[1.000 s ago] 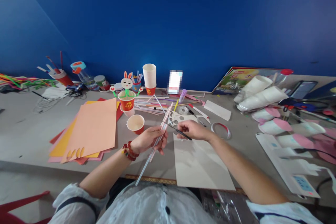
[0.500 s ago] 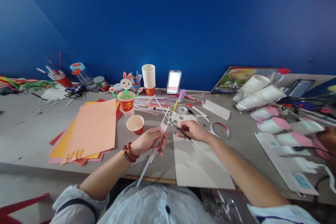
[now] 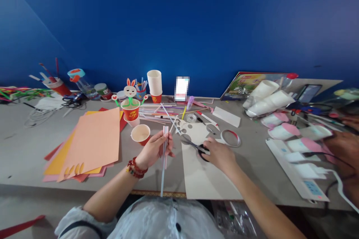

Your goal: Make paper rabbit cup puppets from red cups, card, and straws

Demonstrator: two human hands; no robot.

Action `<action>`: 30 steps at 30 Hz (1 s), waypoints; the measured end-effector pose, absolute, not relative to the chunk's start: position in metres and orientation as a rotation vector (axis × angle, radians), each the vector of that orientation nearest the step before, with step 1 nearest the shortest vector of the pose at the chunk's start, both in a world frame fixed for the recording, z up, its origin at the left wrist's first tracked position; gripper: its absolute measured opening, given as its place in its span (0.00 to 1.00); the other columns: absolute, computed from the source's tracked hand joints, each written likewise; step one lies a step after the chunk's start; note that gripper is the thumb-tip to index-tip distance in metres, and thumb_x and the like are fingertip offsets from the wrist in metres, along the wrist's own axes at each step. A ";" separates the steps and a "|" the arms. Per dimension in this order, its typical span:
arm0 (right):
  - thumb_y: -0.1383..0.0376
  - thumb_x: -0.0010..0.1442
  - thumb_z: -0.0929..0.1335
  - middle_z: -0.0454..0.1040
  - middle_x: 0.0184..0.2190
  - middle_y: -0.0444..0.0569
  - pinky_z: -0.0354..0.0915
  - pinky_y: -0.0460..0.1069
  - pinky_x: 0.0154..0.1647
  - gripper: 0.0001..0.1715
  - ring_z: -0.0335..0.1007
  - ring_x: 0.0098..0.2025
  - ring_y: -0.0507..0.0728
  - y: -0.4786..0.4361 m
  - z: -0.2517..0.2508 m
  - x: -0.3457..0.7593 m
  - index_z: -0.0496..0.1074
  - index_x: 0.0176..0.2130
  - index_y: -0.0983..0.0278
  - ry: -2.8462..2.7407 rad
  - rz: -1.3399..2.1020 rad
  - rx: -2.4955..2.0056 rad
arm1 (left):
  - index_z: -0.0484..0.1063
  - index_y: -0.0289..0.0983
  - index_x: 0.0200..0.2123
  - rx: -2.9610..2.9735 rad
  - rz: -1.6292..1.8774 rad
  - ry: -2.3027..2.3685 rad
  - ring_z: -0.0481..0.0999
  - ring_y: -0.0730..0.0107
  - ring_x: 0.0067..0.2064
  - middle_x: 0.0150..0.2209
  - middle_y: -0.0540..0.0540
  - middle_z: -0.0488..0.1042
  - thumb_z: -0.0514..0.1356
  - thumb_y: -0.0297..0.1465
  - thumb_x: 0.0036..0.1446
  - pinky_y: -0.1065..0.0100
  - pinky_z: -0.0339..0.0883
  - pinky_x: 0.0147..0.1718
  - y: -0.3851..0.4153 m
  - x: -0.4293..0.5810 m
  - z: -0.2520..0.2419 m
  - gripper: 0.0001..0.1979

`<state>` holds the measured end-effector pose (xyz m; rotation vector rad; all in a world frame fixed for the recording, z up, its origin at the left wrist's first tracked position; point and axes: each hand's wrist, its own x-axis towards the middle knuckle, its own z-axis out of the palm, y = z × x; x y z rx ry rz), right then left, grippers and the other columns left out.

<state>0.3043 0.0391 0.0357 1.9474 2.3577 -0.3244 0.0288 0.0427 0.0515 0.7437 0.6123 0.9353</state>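
My left hand (image 3: 153, 150) is closed around a few thin drinking straws (image 3: 163, 173). They stand nearly upright in its grip, and one reaches down much farther than the others. Over the white paper sheet (image 3: 210, 179), my right hand (image 3: 223, 157) has its fingers on the black handles of a pair of scissors (image 3: 192, 142). The blades point left toward the straws but are apart from them. Beyond the scissors lies a white card with round cut-outs (image 3: 199, 130). An empty red paper cup (image 3: 140, 134) stands left of the straws.
Coloured paper sheets (image 3: 92, 138) are stacked at left. A rabbit figure (image 3: 130, 91) rises from a red cup behind. Loose straws (image 3: 157, 111) and a tape roll (image 3: 230, 138) lie farther back. At right are a power strip (image 3: 297, 171) and wrapped cups (image 3: 270, 104).
The scissors have moved away from the straws and down to the right, with my right hand on them. My left hand has turned the straws more upright. A cut straw piece lies beyond.
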 end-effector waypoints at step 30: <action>0.57 0.64 0.69 0.70 0.48 0.51 0.72 0.48 0.35 0.11 0.73 0.36 0.53 0.114 0.040 0.288 0.73 0.43 0.60 3.309 -1.090 1.655 | 0.69 0.35 0.38 0.875 1.098 0.695 0.71 0.79 0.25 0.45 0.42 0.76 0.60 0.41 0.61 0.62 0.76 0.35 0.048 0.041 0.046 0.14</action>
